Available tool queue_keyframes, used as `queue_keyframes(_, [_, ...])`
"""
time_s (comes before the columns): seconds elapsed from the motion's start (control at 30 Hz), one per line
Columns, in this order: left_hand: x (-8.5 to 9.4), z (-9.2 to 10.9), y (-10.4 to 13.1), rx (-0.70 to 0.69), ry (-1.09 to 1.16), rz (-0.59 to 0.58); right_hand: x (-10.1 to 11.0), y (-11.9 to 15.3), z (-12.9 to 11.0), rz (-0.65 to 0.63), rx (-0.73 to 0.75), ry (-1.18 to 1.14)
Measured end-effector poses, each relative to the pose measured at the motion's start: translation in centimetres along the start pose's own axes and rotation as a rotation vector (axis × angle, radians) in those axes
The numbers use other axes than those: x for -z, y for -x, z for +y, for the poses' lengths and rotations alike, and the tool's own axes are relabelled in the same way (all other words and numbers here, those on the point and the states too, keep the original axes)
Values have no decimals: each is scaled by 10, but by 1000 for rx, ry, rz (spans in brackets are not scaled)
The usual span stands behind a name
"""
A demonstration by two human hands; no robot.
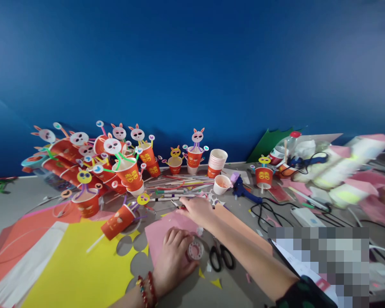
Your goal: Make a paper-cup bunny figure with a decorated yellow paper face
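Note:
My left hand (176, 256) lies palm down on a pink paper sheet (157, 231), fingers slightly bent and nothing in its grasp. Against its thumb side sits a small round white-and-pink disc (195, 250), perhaps a tape roll. My right hand (199, 211) reaches across at the far edge of the pink sheet. Its fingers close around something small, partly red, that I cannot make out, beside a row of white markers (165, 198). Black-handled scissors (222, 258) lie under my right forearm. A yellow sheet (80, 261) with round cut-outs spreads to the left.
Red paper cups (128, 175) with paper animal faces crowd the back left. A cup stack (217, 162) and a small white cup (222, 184) stand mid-table. A blue glue gun (245, 190) and black cables (269, 214) lie to the right, near a white power strip (308, 217).

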State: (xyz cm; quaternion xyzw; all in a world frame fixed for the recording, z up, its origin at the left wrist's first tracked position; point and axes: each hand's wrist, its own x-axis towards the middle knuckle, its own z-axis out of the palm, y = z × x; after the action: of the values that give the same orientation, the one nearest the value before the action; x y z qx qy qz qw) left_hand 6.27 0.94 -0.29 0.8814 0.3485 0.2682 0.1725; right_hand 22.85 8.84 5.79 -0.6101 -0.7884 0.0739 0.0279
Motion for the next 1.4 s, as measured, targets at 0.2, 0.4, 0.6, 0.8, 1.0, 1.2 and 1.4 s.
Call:
queue_keyframes(0.2, [1,-1,0,-17,31,-8,8,4,-1,53,-15,-71])
queue_keyframes(0.4, [5,-1,-1,-11,21,-26,15,27,19,52,61,-539])
queue_keyframes(0.6, [6,-2,-2,-3,9,-63,13,76,36,-197,-31,-1483])
queue_keyframes(0.8, [6,-3,-2,10,38,-64,-15,119,34,-140,-99,-1710])
queue_keyframes(1.0, [7,-3,-2,10,46,-61,-36,139,17,27,-143,-1352])
queue_keyframes(1.2, [8,-3,-2,6,43,-65,-33,133,11,56,-78,-975])
queue_keyframes(1.4, [7,-3,-2,7,39,-76,-27,127,8,80,-31,-841])
